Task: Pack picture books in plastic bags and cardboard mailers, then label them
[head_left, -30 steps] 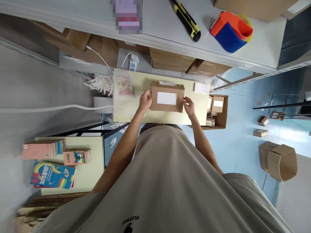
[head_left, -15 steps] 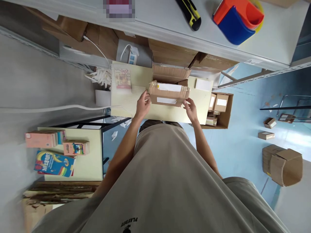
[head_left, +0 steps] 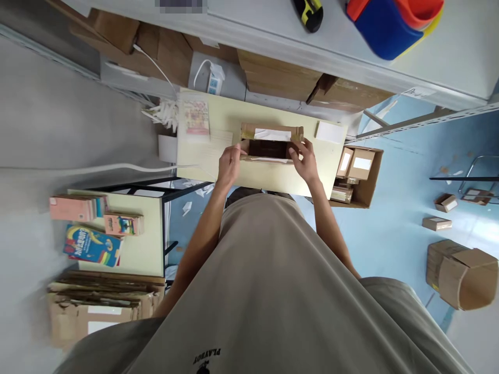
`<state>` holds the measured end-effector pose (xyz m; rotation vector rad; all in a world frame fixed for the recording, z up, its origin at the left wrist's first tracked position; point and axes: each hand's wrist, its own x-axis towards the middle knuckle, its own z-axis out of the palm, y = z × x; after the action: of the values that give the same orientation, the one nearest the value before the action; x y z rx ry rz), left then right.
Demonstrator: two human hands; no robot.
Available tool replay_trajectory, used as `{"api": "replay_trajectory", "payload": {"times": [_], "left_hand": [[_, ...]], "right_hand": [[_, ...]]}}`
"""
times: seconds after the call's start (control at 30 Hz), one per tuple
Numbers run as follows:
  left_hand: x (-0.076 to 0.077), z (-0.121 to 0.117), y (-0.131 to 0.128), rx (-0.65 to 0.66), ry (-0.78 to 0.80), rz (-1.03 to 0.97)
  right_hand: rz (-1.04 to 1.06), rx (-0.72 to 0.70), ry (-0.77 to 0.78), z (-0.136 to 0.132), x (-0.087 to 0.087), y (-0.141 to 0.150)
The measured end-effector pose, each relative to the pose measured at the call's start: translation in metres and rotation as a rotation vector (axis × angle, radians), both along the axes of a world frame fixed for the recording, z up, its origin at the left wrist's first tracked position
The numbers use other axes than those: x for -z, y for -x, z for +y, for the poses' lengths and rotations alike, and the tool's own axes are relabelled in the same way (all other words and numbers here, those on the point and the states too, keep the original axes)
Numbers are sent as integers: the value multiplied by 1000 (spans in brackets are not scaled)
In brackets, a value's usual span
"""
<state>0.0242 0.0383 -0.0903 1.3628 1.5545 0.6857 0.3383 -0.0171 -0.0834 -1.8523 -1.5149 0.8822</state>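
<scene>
Nearest to us is our greyish shirt [head_left: 268,270], close up to the table [head_left: 273,179], which probably lets both forearms reach the work without stretching.

Ahead of it, our left hand [head_left: 229,165] has its grip closed on the left end of a cardboard box [head_left: 272,129], fingertips at the edge of the opening. Our right hand [head_left: 304,162] has thumb and fingers bent around the right end, its grip closed there too. We take the hold at both ends as a way to steady light card evenly and control its tilt. The box lies between our hands over the middle of the table, its dark opening turned up towards us, perhaps so the inside can be looked into; whether its base rests on the surface we cannot tell.

Farther across the table, a pink printed book [head_left: 197,118] lies to the left and a white stack [head_left: 329,132] to the right, at the sides, we guess, to leave the middle for handling. Just beside the table's right end stands a carton [head_left: 374,179] holding smaller labelled boxes, apparently within arm's reach.

Beyond, a raised shelf [head_left: 460,67] carries a yellow-and-black cutter [head_left: 310,15] and a tape dispenser [head_left: 393,28], likely kept handy there.
</scene>
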Motion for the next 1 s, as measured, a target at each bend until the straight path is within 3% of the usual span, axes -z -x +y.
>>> {"api": "replay_trajectory", "payload": {"times": [0.23,0.43,0.6,0.8,0.9,1.0], "left_hand": [[6,-31,2,201,-103,195],[0,-45,-12,278,-202,283],[-8,-39,-20,375,-176,322],[-8,-37,-24,315,-173,404],[-7,-34,-27,308,-137,456],[-2,-33,-31,310,-133,454]], "right_hand": [[-166,-155,34,32,-8,-15],[-167,-108,20,57,-12,-28],[-183,8,16,90,4,-34],[-189,175,51,118,32,-23],[-204,234,85,117,32,-10],[-281,199,121,104,26,11]]}}
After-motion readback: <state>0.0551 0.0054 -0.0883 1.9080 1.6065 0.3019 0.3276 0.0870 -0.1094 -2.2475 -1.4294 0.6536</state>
